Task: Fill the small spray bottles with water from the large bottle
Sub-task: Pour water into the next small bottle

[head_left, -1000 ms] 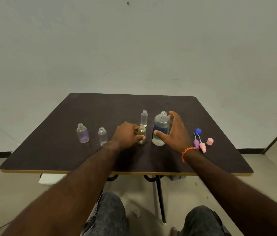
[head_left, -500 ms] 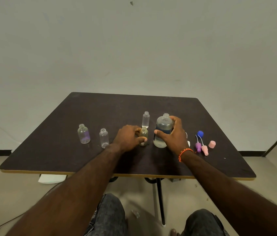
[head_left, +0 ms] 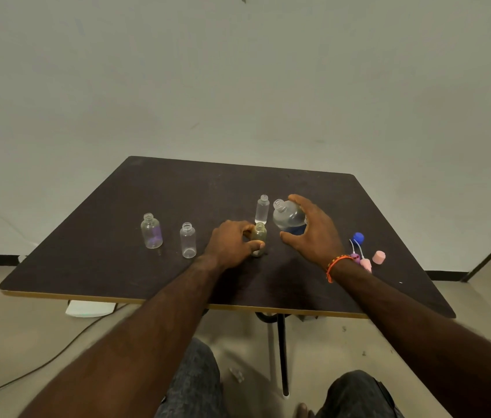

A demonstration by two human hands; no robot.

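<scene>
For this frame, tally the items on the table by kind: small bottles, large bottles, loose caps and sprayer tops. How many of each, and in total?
Small bottles: 4
Large bottle: 1
Loose caps and sprayer tops: 4 (blue, purple, two pink)
Total: 9

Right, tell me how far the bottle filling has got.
Done: all bottles uncapped, spray tops lying aside.
In hand: right hand tilts the large bottle toward the small bottle that the left hand grips.
Left: all four small bottles; three stand untouched.
</scene>
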